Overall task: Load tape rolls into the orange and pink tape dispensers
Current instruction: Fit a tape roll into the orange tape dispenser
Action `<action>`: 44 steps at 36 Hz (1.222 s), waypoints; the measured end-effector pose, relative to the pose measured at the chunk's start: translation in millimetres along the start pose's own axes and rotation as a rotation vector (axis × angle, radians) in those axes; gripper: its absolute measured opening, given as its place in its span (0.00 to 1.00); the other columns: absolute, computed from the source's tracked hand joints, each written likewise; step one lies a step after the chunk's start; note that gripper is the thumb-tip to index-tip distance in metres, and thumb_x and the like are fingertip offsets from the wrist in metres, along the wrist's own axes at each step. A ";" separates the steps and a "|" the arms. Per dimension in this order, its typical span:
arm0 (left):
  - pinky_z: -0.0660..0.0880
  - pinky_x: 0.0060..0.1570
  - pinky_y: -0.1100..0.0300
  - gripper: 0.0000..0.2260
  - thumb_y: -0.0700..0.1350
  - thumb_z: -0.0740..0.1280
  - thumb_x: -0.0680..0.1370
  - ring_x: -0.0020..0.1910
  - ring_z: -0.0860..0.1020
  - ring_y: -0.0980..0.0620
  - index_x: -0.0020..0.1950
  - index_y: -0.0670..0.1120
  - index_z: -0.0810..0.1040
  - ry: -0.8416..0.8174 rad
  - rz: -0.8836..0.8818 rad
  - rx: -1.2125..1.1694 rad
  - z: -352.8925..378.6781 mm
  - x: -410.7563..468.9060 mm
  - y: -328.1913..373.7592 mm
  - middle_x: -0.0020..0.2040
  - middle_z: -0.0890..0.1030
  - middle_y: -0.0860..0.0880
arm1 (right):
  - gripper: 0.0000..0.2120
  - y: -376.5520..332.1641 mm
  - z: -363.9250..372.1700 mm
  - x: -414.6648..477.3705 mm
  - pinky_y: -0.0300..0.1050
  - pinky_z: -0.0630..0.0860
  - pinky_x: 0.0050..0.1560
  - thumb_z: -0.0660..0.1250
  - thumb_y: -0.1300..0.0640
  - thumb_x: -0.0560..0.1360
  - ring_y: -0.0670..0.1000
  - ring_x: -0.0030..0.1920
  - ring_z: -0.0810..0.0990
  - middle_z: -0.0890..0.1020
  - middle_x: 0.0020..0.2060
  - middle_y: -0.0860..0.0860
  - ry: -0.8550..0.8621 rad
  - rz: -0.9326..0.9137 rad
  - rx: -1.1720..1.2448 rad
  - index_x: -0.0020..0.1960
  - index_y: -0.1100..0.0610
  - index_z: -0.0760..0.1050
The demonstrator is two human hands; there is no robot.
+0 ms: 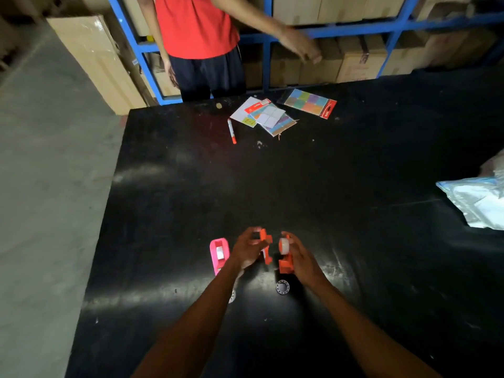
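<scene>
Orange plastic sits in both your hands above the near part of the black table: the orange dispenser is in two pieces. Your left hand pinches one orange piece between curled fingers, holding it on edge. Your right hand wraps around the other orange piece, which carries a white tape roll at its upper end. The two pieces are just apart, facing each other.

The pink dispenser lies on the table just left of your left hand, with a white roll showing in its well. A small ringed core rests on the table just below your right hand, and another one peeks out from under your left forearm, mostly hidden.

Well apart at the far edge lie a red marker, a pile of coloured paper packs and a separate pack of coloured squares. A silvery plastic bag sits at the right edge. Beyond the table stands a person in a red top, in front of blue shelving holding cardboard boxes.
</scene>
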State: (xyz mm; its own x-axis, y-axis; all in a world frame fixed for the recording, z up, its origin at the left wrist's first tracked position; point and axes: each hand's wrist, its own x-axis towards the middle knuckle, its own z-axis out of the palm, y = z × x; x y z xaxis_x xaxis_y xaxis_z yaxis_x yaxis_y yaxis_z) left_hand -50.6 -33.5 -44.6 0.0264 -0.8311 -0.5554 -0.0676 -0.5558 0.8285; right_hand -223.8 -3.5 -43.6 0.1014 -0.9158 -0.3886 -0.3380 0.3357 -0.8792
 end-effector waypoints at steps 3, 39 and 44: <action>0.75 0.58 0.49 0.17 0.44 0.74 0.74 0.52 0.82 0.48 0.61 0.52 0.77 -0.174 -0.028 -0.106 -5.0 -18.8 13.2 0.52 0.84 0.48 | 0.18 -1.7 0.5 3.1 0.52 0.73 0.67 0.50 0.40 0.82 0.47 0.62 0.78 0.80 0.63 0.46 0.013 -0.019 -0.019 0.68 0.37 0.69; 0.79 0.58 0.46 0.20 0.41 0.72 0.76 0.60 0.81 0.44 0.67 0.50 0.74 -0.245 0.084 -0.343 -16.0 -121.2 30.6 0.61 0.82 0.43 | 0.21 -53.2 5.7 -37.6 0.53 0.73 0.67 0.50 0.43 0.80 0.47 0.60 0.79 0.81 0.60 0.48 -0.041 -0.211 -0.104 0.68 0.46 0.71; 0.81 0.54 0.50 0.22 0.38 0.72 0.75 0.59 0.81 0.43 0.68 0.48 0.73 -0.238 0.091 -0.372 -15.4 -122.6 30.9 0.60 0.83 0.42 | 0.17 -57.3 8.0 -40.5 0.48 0.72 0.67 0.51 0.52 0.85 0.50 0.63 0.78 0.79 0.63 0.50 -0.054 -0.216 -0.087 0.69 0.50 0.71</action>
State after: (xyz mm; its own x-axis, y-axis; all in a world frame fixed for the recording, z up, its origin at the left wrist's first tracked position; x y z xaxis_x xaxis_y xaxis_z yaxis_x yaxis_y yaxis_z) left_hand -40.5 51.0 50.2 -0.1964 -0.8742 -0.4440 0.3057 -0.4849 0.8194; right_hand -201.0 16.2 20.3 0.2292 -0.9504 -0.2105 -0.3819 0.1111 -0.9175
